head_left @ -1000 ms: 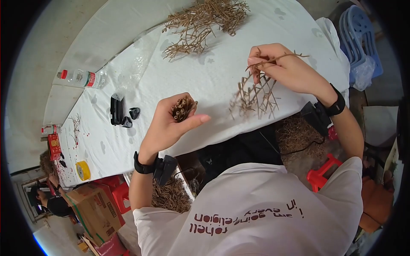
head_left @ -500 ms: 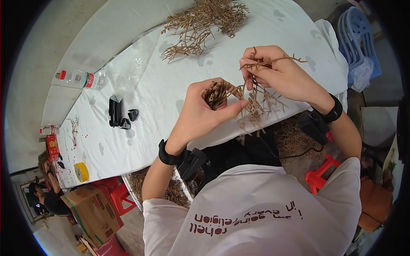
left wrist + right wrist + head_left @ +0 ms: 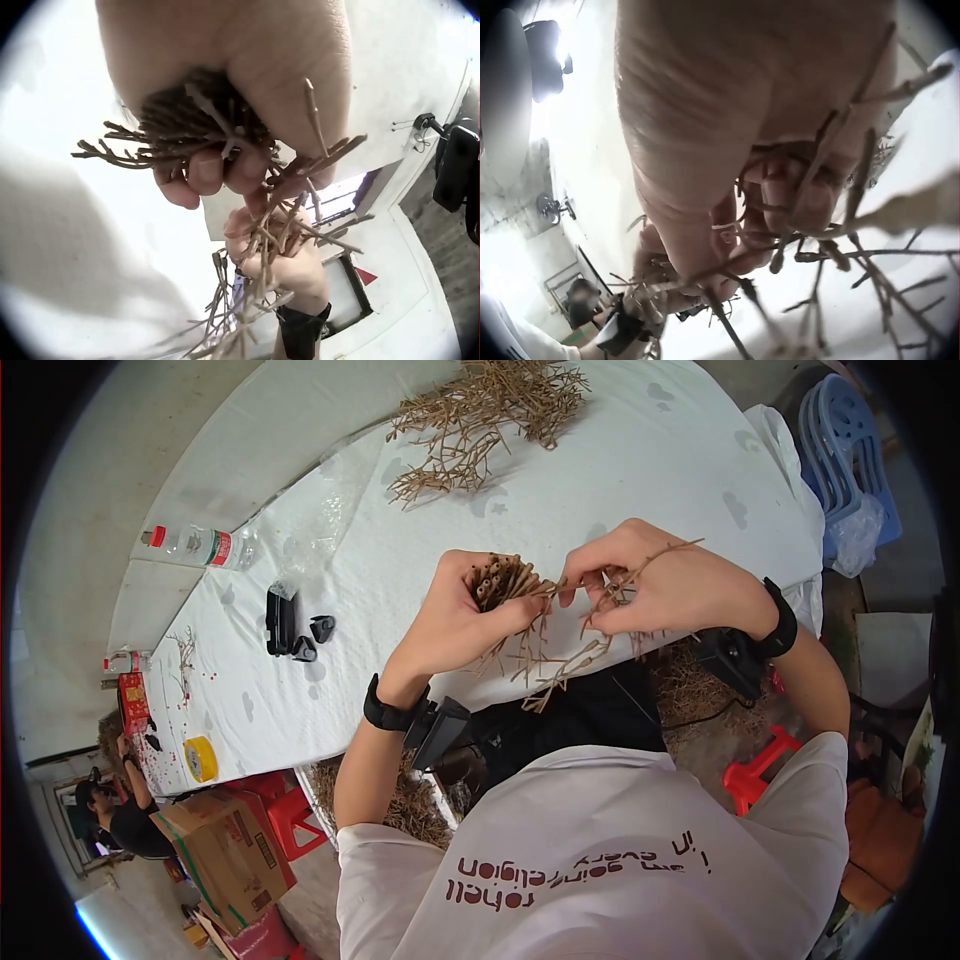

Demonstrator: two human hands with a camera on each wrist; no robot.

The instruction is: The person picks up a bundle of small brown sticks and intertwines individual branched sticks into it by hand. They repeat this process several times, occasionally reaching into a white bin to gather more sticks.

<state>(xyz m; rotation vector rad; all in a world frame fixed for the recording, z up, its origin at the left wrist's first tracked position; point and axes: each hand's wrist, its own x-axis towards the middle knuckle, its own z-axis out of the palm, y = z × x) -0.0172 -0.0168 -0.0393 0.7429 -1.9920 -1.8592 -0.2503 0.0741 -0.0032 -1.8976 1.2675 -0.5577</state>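
In the head view my left hand [image 3: 448, 622] grips a thick bundle of brown twigs [image 3: 498, 584], cut ends facing up. Close beside it, my right hand [image 3: 690, 588] holds thin branched twigs [image 3: 668, 550] that stick out past its fingers. More forked twigs [image 3: 560, 678] hang beneath both hands over the table's near edge. The left wrist view has the bundle [image 3: 176, 124] packed in the left palm, with the right hand [image 3: 292, 266] behind the tangle. Seen from the right wrist, branching stems [image 3: 877, 285] spread below the curled right fingers [image 3: 799, 202].
A heap of branched twigs [image 3: 490, 420] lies on the far side of the white-covered table [image 3: 370, 580]. To the left are a plastic bottle [image 3: 200, 546], a black case [image 3: 280, 622] and yellow tape [image 3: 200, 758]. A cardboard box [image 3: 225, 850] and red stool [image 3: 755, 768] stand below.
My left hand has moved right with the bundle, up to the right hand's twigs. My right hand has come lower, toward the table's near edge.
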